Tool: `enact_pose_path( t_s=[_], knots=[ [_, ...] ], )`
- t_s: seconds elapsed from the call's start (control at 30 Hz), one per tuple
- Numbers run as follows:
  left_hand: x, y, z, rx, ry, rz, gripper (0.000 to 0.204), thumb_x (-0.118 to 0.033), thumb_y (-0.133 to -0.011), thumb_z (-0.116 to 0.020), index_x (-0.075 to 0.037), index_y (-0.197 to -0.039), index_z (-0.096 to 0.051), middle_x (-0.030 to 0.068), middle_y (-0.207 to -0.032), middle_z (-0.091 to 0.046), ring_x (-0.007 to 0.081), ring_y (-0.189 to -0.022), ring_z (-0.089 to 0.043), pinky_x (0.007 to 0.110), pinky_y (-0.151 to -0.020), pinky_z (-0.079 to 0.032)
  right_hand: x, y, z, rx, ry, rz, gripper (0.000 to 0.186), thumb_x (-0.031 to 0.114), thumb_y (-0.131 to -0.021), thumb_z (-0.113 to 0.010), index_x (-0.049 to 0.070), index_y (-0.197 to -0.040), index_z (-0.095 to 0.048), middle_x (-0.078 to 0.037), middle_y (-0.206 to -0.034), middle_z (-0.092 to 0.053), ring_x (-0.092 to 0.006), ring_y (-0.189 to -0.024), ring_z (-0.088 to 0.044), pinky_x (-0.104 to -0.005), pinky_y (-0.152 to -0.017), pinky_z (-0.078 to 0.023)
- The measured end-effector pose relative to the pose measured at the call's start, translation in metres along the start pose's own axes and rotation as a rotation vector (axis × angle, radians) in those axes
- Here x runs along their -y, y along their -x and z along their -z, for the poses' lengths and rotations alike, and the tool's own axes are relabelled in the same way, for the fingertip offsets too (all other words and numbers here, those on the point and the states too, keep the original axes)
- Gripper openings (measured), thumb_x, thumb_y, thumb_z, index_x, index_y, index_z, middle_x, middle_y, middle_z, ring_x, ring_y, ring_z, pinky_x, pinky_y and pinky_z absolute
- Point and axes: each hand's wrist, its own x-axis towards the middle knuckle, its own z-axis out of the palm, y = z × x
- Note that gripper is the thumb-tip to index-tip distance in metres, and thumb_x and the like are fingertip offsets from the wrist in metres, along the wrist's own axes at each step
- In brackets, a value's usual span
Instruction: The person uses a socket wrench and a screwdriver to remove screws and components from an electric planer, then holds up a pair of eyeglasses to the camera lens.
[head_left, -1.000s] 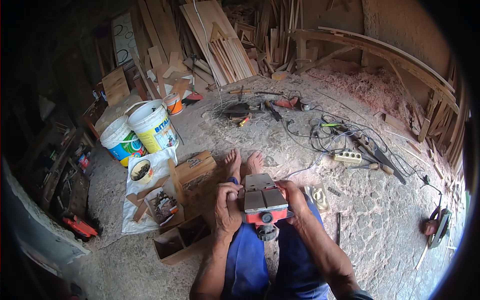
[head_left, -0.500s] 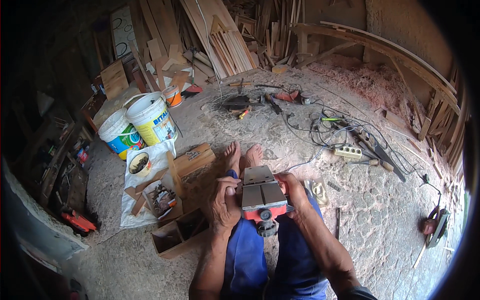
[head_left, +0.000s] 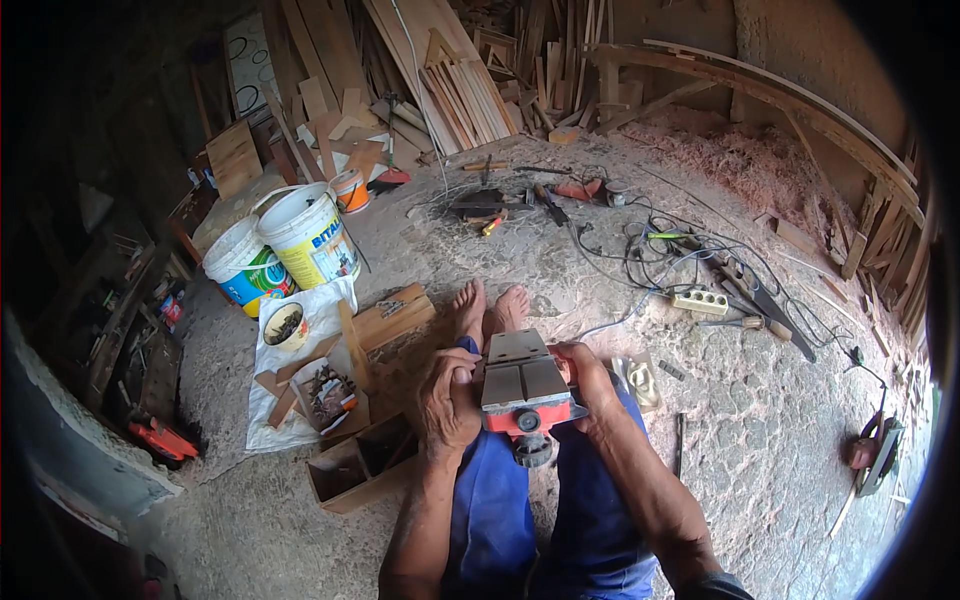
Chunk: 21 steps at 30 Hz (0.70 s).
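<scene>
Above my lap rests a red electric hand planer (head_left: pixel 524 385), turned over so its grey metal sole faces up. A round dark knob and a red body edge show at its near end. My left hand (head_left: pixel 450 402) is closed along the planer's left side, its fingers curled and the fingertips partly hidden. At the opposite side my right hand (head_left: pixel 592 388) grips the planer's body, with the fingers tucked beneath and out of sight. Below the planer are my blue-trousered legs, and my bare feet lie on the floor beyond it.
Left of my legs sit a divided wooden box (head_left: pixel 362 465) and a white sack (head_left: pixel 262 405) bearing a bowl of small hardware. Two paint buckets (head_left: pixel 305 235) stand beyond. At right lie tangled cables, a power strip (head_left: pixel 699 300) and a handsaw (head_left: pixel 785 320). Planks (head_left: pixel 440 70) lean at the back.
The view has shifted slightly. Both hands keep the same hold on the planer, which appears almost unmoved.
</scene>
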Motion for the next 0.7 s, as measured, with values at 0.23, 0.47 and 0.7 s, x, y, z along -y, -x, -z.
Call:
enact_pose_path(
  t_s=[0.23,0.47,0.7],
  knots=[
    [0.006,0.0,-0.002,-0.005,0.005,-0.025,0.044,-0.032,-0.104,-0.037,-0.001,-0.083,-0.059,0.0148,-0.087,-0.068,0.0318,-0.078,-0.064,0.04,-0.076,-0.048,0.0,0.001,-0.003,-0.012,0.015,-0.001,0.038,0.027,-0.094,-0.047,0.001,-0.118,-0.062,-0.012,-0.111,-0.066,-0.0232,-0.097,-0.063,-0.038,-0.086,-0.053],
    [0.007,0.001,0.0,-0.02,0.004,-0.033,0.047,-0.034,-0.105,-0.035,0.0,-0.083,-0.059,0.015,-0.087,-0.068,0.0315,-0.078,-0.064,0.04,-0.076,-0.048,0.003,0.006,-0.009,-0.012,0.054,-0.027,0.039,0.028,-0.094,-0.048,0.003,-0.12,-0.062,-0.011,-0.111,-0.066,-0.0227,-0.097,-0.063,-0.0378,-0.084,-0.053],
    [0.006,0.003,0.0,-0.009,-0.012,-0.01,0.046,-0.034,-0.106,-0.034,0.0,-0.084,-0.058,0.0159,-0.087,-0.067,0.0313,-0.079,-0.065,0.04,-0.075,-0.049,0.001,0.003,-0.006,-0.019,0.045,-0.006,0.036,0.028,-0.093,-0.049,0.003,-0.116,-0.061,-0.011,-0.11,-0.065,-0.0227,-0.098,-0.061,-0.0384,-0.084,-0.052]
  ],
)
